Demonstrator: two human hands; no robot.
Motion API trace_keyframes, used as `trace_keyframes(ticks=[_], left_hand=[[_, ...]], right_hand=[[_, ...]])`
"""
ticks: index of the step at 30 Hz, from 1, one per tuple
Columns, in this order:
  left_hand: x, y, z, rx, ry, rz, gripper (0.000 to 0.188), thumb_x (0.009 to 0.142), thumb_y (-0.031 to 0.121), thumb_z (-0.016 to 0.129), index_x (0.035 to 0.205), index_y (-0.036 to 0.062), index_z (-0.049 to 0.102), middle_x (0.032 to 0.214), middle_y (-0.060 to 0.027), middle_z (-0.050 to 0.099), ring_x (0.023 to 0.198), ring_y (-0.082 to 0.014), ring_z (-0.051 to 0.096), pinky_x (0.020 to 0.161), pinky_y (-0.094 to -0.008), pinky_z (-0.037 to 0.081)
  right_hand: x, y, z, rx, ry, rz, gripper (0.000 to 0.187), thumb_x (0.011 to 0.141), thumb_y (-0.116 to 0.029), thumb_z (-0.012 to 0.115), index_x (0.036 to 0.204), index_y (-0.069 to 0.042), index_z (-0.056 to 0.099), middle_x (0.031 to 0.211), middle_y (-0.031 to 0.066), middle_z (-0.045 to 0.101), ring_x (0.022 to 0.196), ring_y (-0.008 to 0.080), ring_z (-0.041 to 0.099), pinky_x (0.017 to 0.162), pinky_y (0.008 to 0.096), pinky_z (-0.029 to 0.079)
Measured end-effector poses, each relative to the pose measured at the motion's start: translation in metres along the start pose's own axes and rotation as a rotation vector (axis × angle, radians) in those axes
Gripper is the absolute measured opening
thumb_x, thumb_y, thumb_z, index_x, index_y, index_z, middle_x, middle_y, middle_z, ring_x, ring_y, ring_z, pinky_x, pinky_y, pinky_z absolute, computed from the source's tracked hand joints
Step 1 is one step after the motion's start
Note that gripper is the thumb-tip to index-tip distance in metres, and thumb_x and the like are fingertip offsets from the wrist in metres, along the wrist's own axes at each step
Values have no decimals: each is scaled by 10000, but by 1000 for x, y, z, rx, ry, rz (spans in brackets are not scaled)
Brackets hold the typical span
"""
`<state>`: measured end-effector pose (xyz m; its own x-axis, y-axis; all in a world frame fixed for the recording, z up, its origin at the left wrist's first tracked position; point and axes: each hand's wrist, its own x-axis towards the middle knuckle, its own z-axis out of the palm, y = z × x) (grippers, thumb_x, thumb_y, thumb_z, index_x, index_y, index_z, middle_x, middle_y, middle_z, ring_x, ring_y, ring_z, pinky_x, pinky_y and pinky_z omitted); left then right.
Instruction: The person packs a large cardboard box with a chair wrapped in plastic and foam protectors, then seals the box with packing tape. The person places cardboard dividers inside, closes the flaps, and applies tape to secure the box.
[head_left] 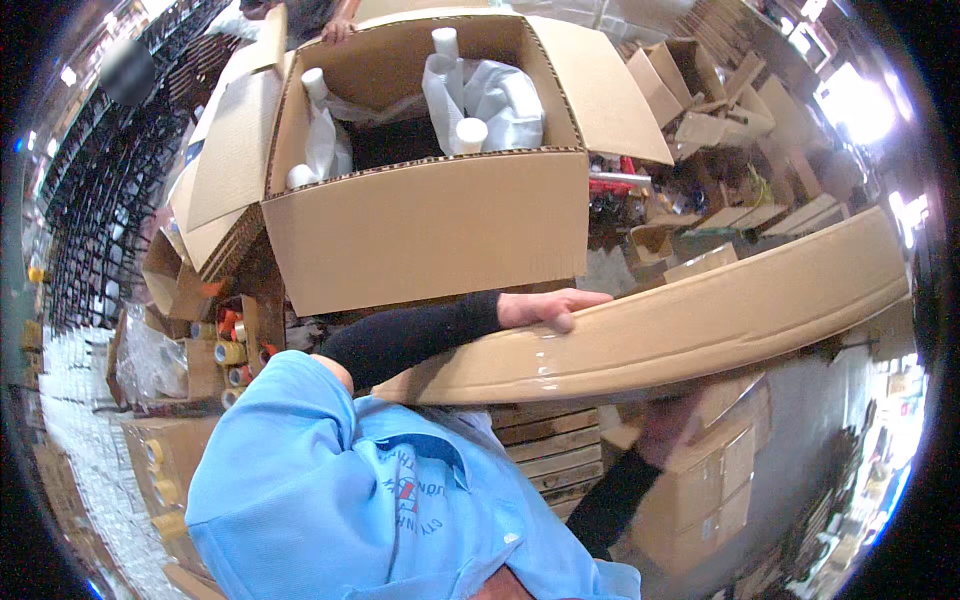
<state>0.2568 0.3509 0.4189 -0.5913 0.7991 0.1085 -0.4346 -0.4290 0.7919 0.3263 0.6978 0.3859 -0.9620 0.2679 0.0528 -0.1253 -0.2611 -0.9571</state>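
Observation:
A long, narrow piece of brown cardboard [700, 310], with clear tape across it, slants over my front and rises to the right. My left hand [550, 308] grips it near its middle, fingers along the upper edge and thumb on its face. Below its lower edge, my right hand [668, 425] is blurred and in shadow, its fingers hidden by the cardboard. Beyond stands a large open carton [430, 235] with its side flaps spread. Inside it are white-capped posts [470, 135], translucent wrapping [505, 105] and a dark panel [395, 143].
Another person's hand [338, 30] rests on the carton's far left rim. At left, a box holds several tape rolls [230, 353] beside crumpled clear plastic [150, 355]. Stacked black metal racks [100, 190] line the left. Wooden slats [550, 450] and taped cartons [700, 490] lie below.

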Motion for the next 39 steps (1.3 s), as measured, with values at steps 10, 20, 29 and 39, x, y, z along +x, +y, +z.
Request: trace_keyframes(ticks=[10,20,29,39], left_hand=[[-79,80,-56,285,354,371,1201,645,542,827,1581,-5,308,1580,-143,405,1426,-226,400,1185,-390,302],[-322,277,-239,274,646,797,667,871,414,696,1369,27,480,1213,-113,483,1141,-278,561,982,-483,476],[-526,173,-351,31,467,807,341,1026,349,601,1214,66,575,1028,-95,517,1034,-313,607,890,-581,550],[-545,68,-294,-36,919,1200,206,992,264,616,1102,92,593,950,-63,523,943,-260,575,962,-677,425]], right_hand=[[43,149,123,-123,-496,566,649,1044,-562,467,1510,-129,341,1430,86,494,1179,297,523,988,517,481],[310,28,295,357,-298,61,327,962,-343,625,1197,-115,636,1175,98,673,1042,312,653,890,478,568],[410,91,485,-441,-785,-220,429,837,-168,768,1217,-2,653,1151,107,726,972,250,720,839,408,605],[370,196,548,-452,-1264,152,882,645,22,836,1458,9,496,1322,106,656,1192,229,650,1083,401,513]])
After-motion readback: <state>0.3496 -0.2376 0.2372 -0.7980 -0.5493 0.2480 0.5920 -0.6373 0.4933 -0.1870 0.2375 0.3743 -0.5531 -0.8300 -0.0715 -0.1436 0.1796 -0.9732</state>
